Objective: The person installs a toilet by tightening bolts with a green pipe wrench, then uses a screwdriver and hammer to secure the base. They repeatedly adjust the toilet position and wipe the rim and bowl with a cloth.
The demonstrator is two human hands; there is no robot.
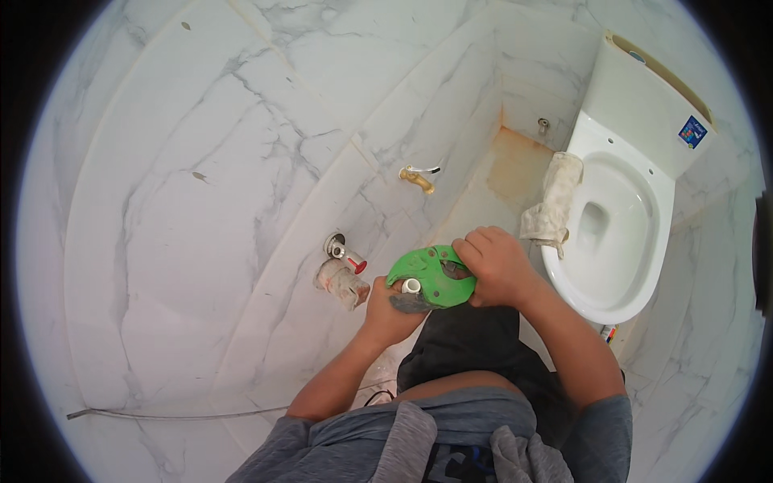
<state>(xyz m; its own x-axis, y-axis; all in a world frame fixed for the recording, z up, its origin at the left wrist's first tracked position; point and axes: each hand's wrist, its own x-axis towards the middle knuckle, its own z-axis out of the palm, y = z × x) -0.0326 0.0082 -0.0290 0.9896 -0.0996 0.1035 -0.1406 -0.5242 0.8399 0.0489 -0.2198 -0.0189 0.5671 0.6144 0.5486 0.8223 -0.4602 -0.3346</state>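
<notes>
A thin grey rod or hose (185, 417) lay at the far left, extending toward the person's side. Next, a metal pipe fitting with a red part (345, 253) projected from the white marbled tile wall (185, 217), with a stained, pale cloth item (343, 283) just beside it. The left hand (389, 315) was behind the head of the cutter; its fingers were largely hidden, so whether its grip was closed could not be told. The round end of a white pipe (411, 286) showed within the cutter's curved mouth. Above stood a brass-coloured tap (417, 179) on the wall. The green hand-held pipe cutter (431, 278) was in front of the person's lap, its handle end clasped in the right hand's (498, 262) grip. Further right, a soiled white fabric glove (555, 197) rested across the rim of a white ceramic toilet (656, 249).
</notes>
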